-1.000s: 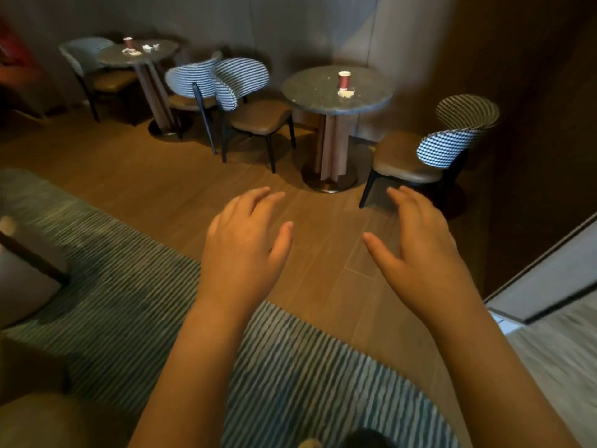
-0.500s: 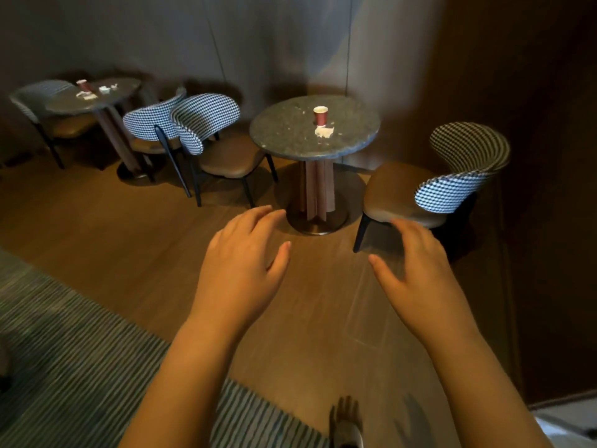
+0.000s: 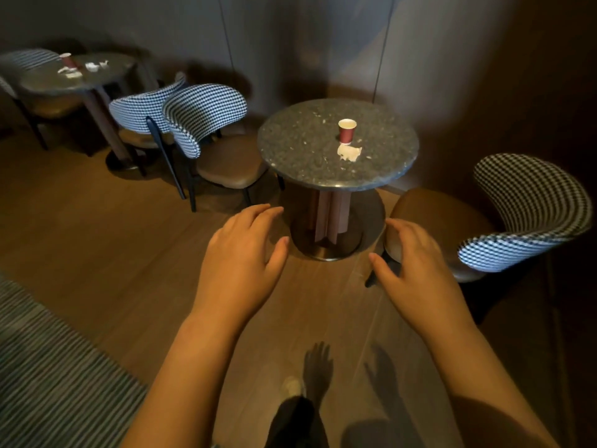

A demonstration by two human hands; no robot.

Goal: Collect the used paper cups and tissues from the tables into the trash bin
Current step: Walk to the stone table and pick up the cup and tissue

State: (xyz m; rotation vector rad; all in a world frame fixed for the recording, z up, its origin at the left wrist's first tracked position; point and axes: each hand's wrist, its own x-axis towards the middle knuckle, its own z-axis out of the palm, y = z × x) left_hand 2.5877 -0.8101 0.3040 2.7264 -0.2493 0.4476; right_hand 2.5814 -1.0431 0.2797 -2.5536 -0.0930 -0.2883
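Speckled glossy stone table (image 3: 300,150); paper cup (image 3: 347,130).

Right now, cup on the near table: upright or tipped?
Upright. The red paper cup stands on its base on the round table, open rim facing up, pale inside visible.

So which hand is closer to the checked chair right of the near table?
Right. The right hand hovers at the front of the chair; the left hand lies past the table base, farther off.

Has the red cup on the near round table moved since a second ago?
No. The red cup stands in the same spot on the near table, just behind the crumpled tissue; only the camera has come closer.
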